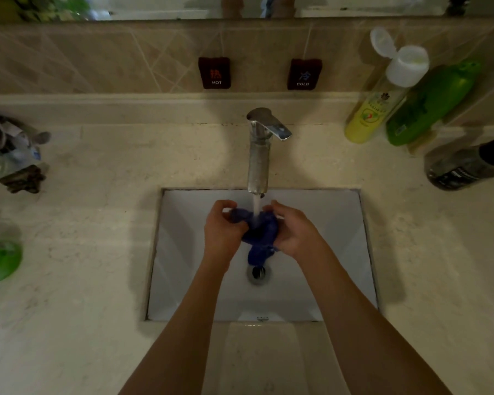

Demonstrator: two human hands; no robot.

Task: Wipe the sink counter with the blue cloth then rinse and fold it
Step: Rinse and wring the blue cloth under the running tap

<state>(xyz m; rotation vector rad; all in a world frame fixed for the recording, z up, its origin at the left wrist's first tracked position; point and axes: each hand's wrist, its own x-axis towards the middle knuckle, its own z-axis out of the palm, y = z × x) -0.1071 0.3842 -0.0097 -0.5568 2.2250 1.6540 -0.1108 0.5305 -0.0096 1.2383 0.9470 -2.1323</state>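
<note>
Progress: the rinse step is judged to be in hand. The blue cloth is bunched into a wad directly under the running stream from the faucet, over the sink basin, with a tail of it hanging toward the drain at 6 o'clock of the wad. The left hand grips the cloth from 9 o'clock, fingers curled tight into the fabric; the right hand grips it from 3 o'clock, fingers likewise closed on it. Whether the wiping was completed cannot be confirmed; the counter shows no obvious pooling or smears, though the light is dim. Outstanding: finish rinsing, wring, shut the water, fold.

Surface and room: pale speckled stone counter surrounding a white rectangular undermount basin. The faucet lever points toward 4 o'clock. On the tiled backsplash, a HOT tag and a COLD tag hang at 12 o'clock. At 2 o'clock stand a yellow bottle with its flip cap open, a green bottle, and a dark bottle. At 9 o'clock sit indistinct clutter and a green container. A mirror edge runs along the top.
</note>
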